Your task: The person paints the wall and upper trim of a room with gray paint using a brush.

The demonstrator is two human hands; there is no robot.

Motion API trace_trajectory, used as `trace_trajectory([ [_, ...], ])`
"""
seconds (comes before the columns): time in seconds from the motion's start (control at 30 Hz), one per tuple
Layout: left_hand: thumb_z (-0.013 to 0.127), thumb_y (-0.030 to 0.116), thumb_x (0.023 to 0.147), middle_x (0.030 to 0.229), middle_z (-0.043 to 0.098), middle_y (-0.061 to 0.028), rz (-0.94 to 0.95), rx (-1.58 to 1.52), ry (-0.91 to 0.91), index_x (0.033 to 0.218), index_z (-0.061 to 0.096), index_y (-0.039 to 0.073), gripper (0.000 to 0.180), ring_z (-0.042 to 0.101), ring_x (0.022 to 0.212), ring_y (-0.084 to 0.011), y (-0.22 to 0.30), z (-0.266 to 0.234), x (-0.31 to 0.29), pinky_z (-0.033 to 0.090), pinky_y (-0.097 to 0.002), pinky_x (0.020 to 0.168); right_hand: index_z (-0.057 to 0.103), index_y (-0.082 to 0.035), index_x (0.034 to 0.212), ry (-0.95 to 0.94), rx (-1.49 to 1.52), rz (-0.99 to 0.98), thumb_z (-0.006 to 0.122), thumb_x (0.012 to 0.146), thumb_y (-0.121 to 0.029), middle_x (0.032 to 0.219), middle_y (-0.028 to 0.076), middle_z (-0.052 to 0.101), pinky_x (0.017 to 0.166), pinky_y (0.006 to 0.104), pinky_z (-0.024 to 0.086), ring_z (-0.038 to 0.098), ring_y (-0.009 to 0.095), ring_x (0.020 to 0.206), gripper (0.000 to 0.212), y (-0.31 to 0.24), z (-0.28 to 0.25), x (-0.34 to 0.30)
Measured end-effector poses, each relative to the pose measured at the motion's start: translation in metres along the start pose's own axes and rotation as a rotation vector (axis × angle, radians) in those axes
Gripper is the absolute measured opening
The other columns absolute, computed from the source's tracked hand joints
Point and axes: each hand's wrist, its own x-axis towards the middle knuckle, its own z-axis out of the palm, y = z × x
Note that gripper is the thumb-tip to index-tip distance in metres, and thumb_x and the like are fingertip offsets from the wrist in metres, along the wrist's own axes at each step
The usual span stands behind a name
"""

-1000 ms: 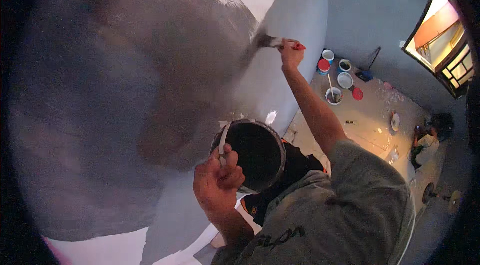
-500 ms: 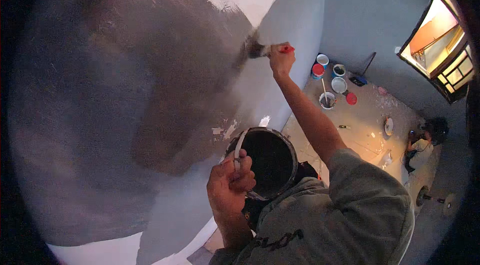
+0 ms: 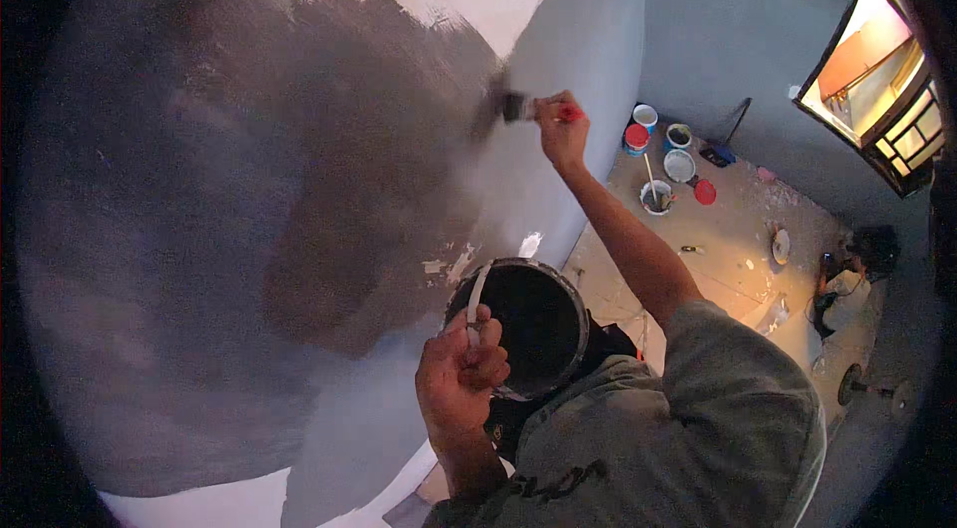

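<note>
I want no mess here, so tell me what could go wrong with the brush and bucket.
The left hand grips the bucket by its handle, so it could tip; any contents, too dark to make out, might spill.
The brush in the right hand is at the edge of the dark patch, beside lighter grey wall a slip might smear.

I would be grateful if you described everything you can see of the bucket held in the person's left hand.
The bucket is round, with a dark interior, a paler, smeared-looking rim and a whitish, strap-like handle. It looks like plastic, though that is hard to confirm. Its open mouth faces the camera but is too dark to show any contents. The left hand curls around the handle; in this view the bucket lies between the wall and grey shirt, contact with either unclear.
</note>
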Motion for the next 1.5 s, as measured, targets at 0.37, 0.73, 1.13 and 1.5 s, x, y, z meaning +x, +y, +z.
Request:
trace_trajectory([
  [0.37, 0.047, 0.029, 0.077, 0.064, 0.033, -0.0001, 0.019, 0.032, 0.04, 0.103, 0.041, -0.002, 0.041, 0.022, 0.042, -0.006, -0.001, -0.008, 0.001, 0.019, -0.0206, 0.039, 0.059, 0.0, 0.078, -0.261, -0.003, -0.342, 0.063, 0.074, -0.003, 0.08, 0.012, 0.062, 0.07, 0.0275, 0.047, 0.061, 0.02, 0.08, 0.006, -0.022, -0.008, 0.017],
  [0.73, 0.047, 0.028, 0.077, 0.063, 0.031, 0.0007, 0.031, -0.036, 0.046, 0.102, 0.042, -0.003, 0.04, 0.021, 0.041, -0.006, -0.006, -0.004, 0.009, 0.019, -0.0217, 0.039, 0.063, -0.004, 0.077, -0.355, -0.233, -0.517, 0.061, 0.077, -0.009, 0.078, 0.009, 0.062, 0.066, 0.0314, 0.048, 0.061, 0.023, 0.073, 0.005, 0.004, -0.022, 0.005],
  [1.13, 0.046, 0.031, 0.078, 0.064, 0.031, 0.0008, 0.03, -0.003, 0.027, 0.102, 0.042, -0.003, 0.042, 0.023, 0.043, -0.0062, -0.007, -0.005, 0.009, 0.019, -0.0222, 0.04, 0.062, -0.003, 0.077, -0.354, 0.043, -0.329, 0.062, 0.075, -0.006, 0.077, 0.01, 0.063, 0.067, 0.0296, 0.047, 0.06, 0.021, 0.074, 0.004, -0.024, -0.007, 0.036],
  [1.5, 0.046, 0.03, 0.078, 0.064, 0.032, 0.0001, 0.018, -0.04, 0.016, 0.102, 0.042, -0.005, 0.042, 0.023, 0.043, -0.0064, -0.011, 0.001, 0.005, 0.02, -0.0219, 0.04, 0.064, -0.003, 0.076, -0.231, 0.016, -0.669, 0.064, 0.075, -0.006, 0.076, 0.009, 0.061, 0.065, 0.0259, 0.047, 0.06, 0.018, 0.071, 0.003, -0.071, 0.011, 0.038],
])
